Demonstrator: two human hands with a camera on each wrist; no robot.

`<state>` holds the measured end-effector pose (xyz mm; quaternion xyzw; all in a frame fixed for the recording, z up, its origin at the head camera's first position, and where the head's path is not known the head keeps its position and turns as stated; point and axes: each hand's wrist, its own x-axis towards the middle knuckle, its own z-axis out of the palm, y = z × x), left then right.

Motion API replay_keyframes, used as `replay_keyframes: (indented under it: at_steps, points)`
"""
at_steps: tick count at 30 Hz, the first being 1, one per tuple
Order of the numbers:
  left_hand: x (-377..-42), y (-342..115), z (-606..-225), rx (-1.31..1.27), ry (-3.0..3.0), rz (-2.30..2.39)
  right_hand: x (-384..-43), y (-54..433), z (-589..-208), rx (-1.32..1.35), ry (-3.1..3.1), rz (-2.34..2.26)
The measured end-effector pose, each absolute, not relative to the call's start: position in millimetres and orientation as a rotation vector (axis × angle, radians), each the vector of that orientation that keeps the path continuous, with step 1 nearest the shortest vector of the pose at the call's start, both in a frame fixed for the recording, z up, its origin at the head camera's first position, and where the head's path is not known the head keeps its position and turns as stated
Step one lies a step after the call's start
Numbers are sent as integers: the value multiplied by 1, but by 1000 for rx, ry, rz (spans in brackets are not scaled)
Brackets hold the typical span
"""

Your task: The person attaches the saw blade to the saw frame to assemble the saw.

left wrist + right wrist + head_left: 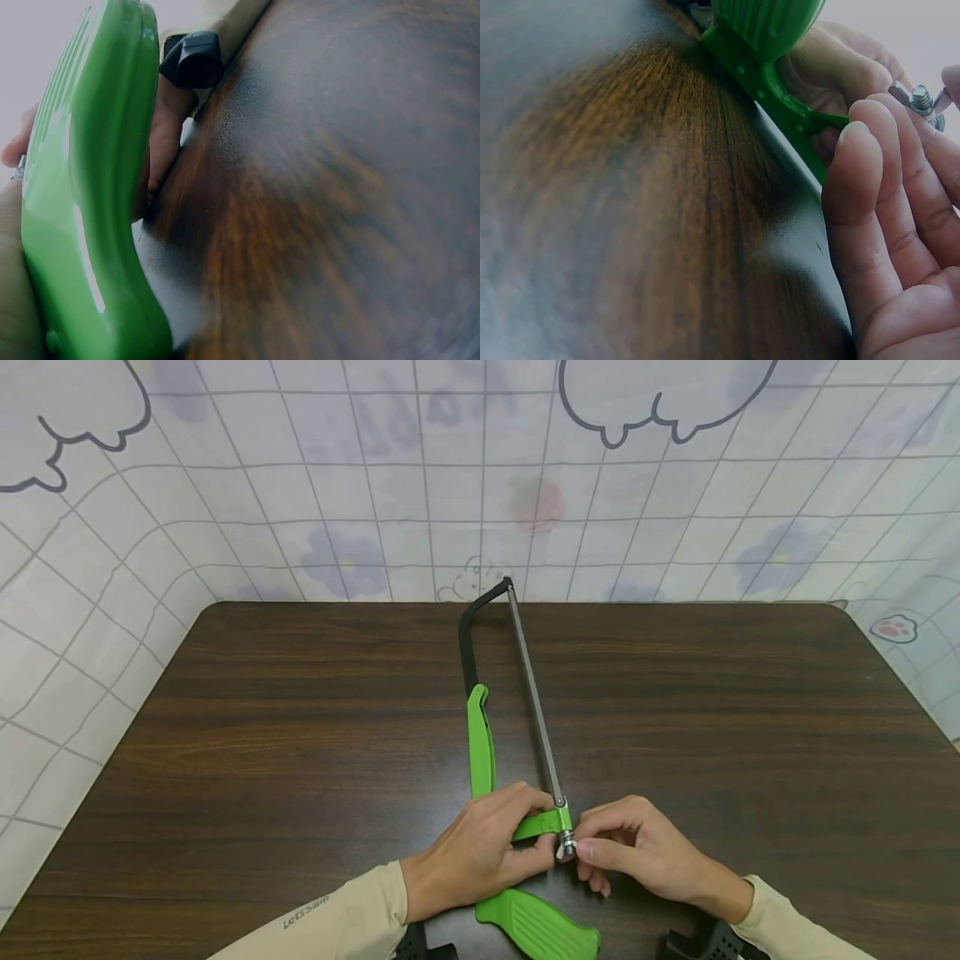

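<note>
A hacksaw [482, 752] with a green handle and a dark curved front frame lies on the table, its silver blade [534, 693] running away from me. My left hand [487, 843] grips the green frame near the blade's near end, thumb and fingers around the short green arm there. At that end sits a metal wing nut [566, 847], which my right hand [645, 852] pinches between thumb and forefinger. The right wrist view shows the wing nut [921, 101] on its threaded stud, the other fingers curved below. In the left wrist view the green handle [97, 180] hides most of the left hand.
The dark wood-grain table [262, 735] extends widely to both sides. Behind it and at the left and right hangs a white grid-patterned cloth [390, 485]. Black wrist devices [705, 939] sit near the table's front edge, under the sleeves.
</note>
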<state>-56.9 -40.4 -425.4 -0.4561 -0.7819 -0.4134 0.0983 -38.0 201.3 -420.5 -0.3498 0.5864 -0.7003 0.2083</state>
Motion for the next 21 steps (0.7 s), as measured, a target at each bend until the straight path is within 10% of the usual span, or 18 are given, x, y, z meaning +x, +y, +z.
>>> replay_keyframes:
  at_steps: [21]
  points:
    - [-56, -40, -427, -1351, -2296, -1196, -37, 201, -421, -969, 1620, -1941]
